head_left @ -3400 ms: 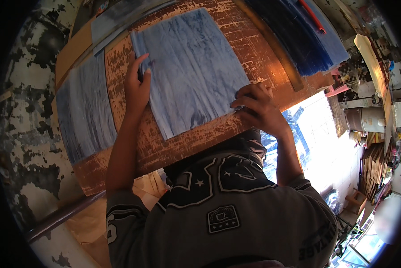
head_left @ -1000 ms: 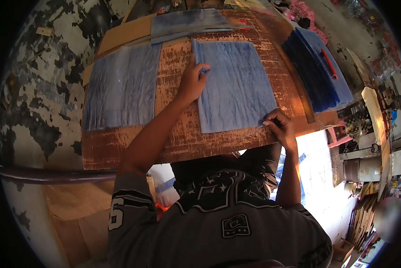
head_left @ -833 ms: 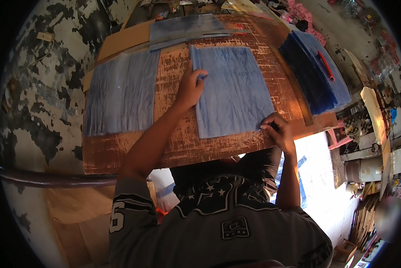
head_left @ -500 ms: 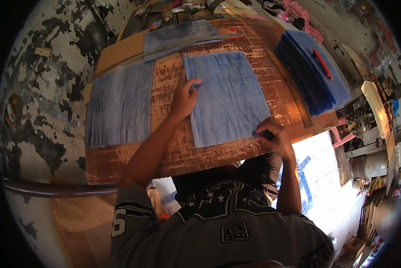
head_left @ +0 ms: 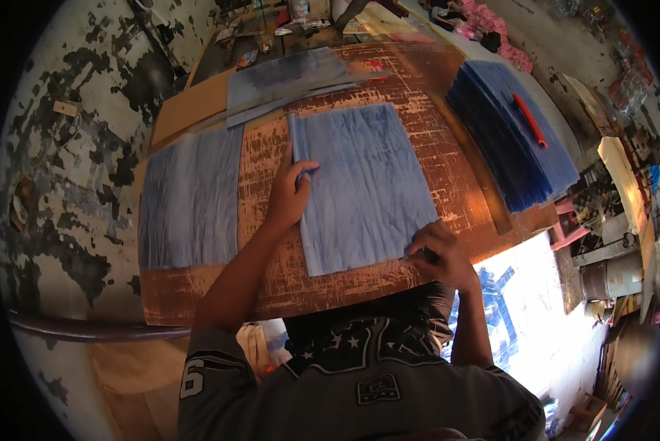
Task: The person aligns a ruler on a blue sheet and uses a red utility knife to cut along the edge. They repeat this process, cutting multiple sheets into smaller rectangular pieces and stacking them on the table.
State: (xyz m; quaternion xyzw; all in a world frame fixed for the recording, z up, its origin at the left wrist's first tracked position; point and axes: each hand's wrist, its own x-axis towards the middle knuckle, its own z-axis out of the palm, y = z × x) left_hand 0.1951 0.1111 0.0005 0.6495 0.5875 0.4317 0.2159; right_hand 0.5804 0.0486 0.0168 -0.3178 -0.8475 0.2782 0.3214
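Note:
A blue, streaky, translucent plastic sheet (head_left: 359, 184) lies on the worn brown board (head_left: 264, 151) in front of me, with a narrow fold along its left edge. My left hand (head_left: 291, 192) is closed on that folded edge, thumb and forefinger on the plastic. At the sheet's lower right corner my right hand (head_left: 445, 257) is closed in a pinch, fingertips at the corner. To the left lies a pile of similar blue plastic sheets (head_left: 190, 198). A thick dark-blue stack of sheets (head_left: 510, 132) rests at the right, a red cutter-like tool (head_left: 529, 121) on top of it.
Beyond the sheet, a long flat strip (head_left: 300, 92) lies across another blue sheet (head_left: 278, 77), beside brown cardboard (head_left: 190, 114). A wooden strip (head_left: 473, 158) runs beside the dark stack. A peeling wall (head_left: 73, 169) stands left; a pink stool (head_left: 567, 224) is right of the board.
The view has shifted, so the board and everything on it sit lower in the picture. Both hands keep their places at the sheet's left edge and lower right corner.

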